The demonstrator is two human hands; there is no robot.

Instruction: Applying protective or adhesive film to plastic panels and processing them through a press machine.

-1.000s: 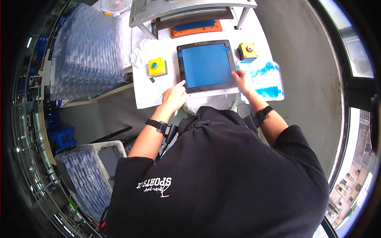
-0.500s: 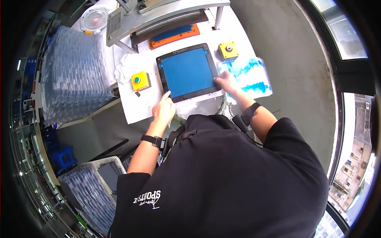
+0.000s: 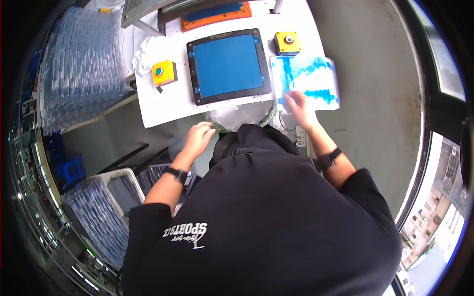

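Observation:
My left hand (image 3: 197,138) hangs in the air off the front edge of the table, its fingers loosely stretched out and nothing visible in them. To the right, my right hand (image 3: 302,111) is over the lower part of a white sheet with blue patches (image 3: 321,74). Motion blurs its bent fingers, so whether they grip anything is unclear. Between and beyond both hands lies a black frame (image 3: 193,74) around a flat blue panel (image 3: 228,65), touched by neither hand.
Yellow button boxes stand left (image 3: 168,69) and right (image 3: 291,47) of the frame. Behind it, an orange-framed blue plate (image 3: 215,17) sits under a metal press (image 3: 143,15). Clear plastic trays (image 3: 84,69) are stacked at left. A white cloth (image 3: 143,56) lies nearby.
Both hands have left the black frame's lower corners. My left hand has drawn back off the table; my right hand has shifted right, over the blue-and-white sheet. The whole view has shifted.

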